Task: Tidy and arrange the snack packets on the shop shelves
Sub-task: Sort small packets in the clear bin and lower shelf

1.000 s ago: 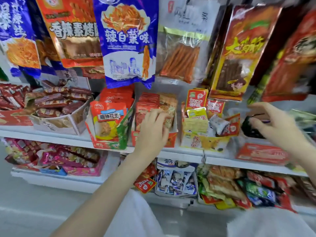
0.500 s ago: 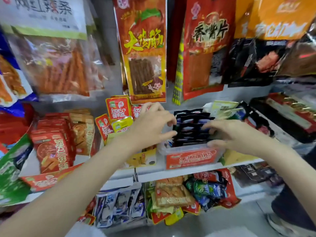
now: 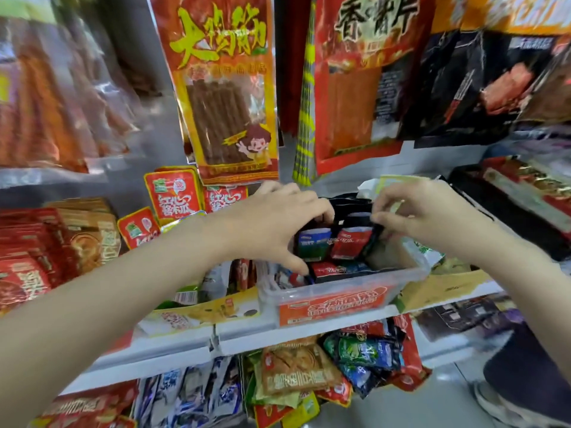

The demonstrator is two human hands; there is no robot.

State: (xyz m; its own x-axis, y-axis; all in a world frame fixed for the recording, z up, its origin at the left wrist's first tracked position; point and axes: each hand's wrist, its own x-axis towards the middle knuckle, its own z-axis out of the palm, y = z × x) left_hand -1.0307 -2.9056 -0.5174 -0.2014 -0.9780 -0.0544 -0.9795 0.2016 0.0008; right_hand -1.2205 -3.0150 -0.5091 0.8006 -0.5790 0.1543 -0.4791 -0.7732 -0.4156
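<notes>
A clear plastic bin (image 3: 346,288) with a red label stands on the white shelf (image 3: 302,332) at centre. It holds a row of small black snack packets (image 3: 336,242) with blue and red faces. My left hand (image 3: 278,223) reaches into the bin from the left, fingers curled over the packets' tops and thumb low at the front. My right hand (image 3: 432,220) comes in from the right and pinches the top edge of the black packets. Both hands tilt the row back, showing loose packets lying in the bin's bottom.
Large red and orange snack bags (image 3: 228,88) hang just above the bin. Red packets in a yellow box (image 3: 173,199) stand to the left, a yellow carton (image 3: 445,288) to the right. The lower shelf holds heaped mixed packets (image 3: 364,356). A dark shoe (image 3: 525,390) is on the floor at right.
One second ago my left hand was on orange packets further left. The view swung right; both hands closed on the black packets in the bin and now lift their tops back.
</notes>
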